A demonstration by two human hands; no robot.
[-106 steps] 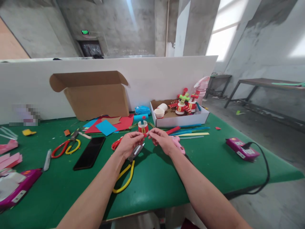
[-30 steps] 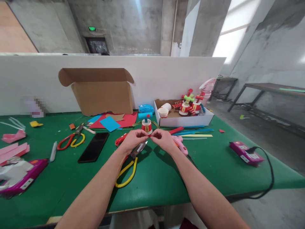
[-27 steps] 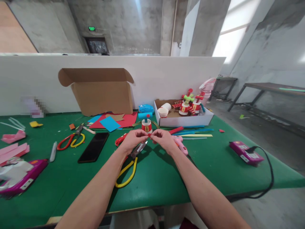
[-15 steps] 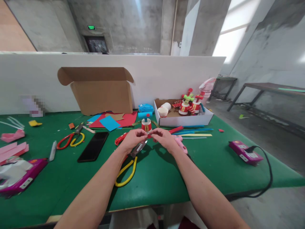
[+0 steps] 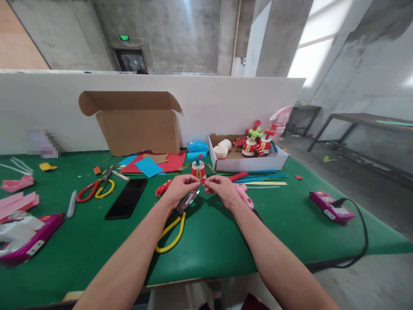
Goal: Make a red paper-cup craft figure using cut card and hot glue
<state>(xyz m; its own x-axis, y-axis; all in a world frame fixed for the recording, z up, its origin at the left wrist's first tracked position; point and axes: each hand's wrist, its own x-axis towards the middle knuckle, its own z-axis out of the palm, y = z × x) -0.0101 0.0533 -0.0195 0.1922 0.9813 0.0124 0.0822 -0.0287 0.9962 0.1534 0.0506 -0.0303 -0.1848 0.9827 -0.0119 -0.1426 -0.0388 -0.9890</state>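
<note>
With the hands at the centre of a dial and twelve lying away from the person, the left hand (image 5: 183, 188) and the right hand (image 5: 221, 188) are pinching a small red piece (image 5: 202, 181) between them. Thumb and fingertips are closing together on it from nine and from three; its full outline is staying hard to make out.

At twelve, just beyond, a red-banded cup (image 5: 198, 172) is standing upright, its base partly hiding behind the hands. The left arm and hand are covering part of the scissors (image 5: 182, 224) at seven and most of a red object (image 5: 162, 188) at nine. At four, the right hand is screening part of a pink glue gun (image 5: 246, 201). At eight, the picture's edge is cutting off a purple pack (image 5: 48, 237).

At two, a white box (image 5: 251, 164) is holding an upright paper cup (image 5: 220, 151), another cup (image 5: 225, 144) lying on its side, and spring-limbed figures (image 5: 253, 140), overlapping too much for counting.
</note>
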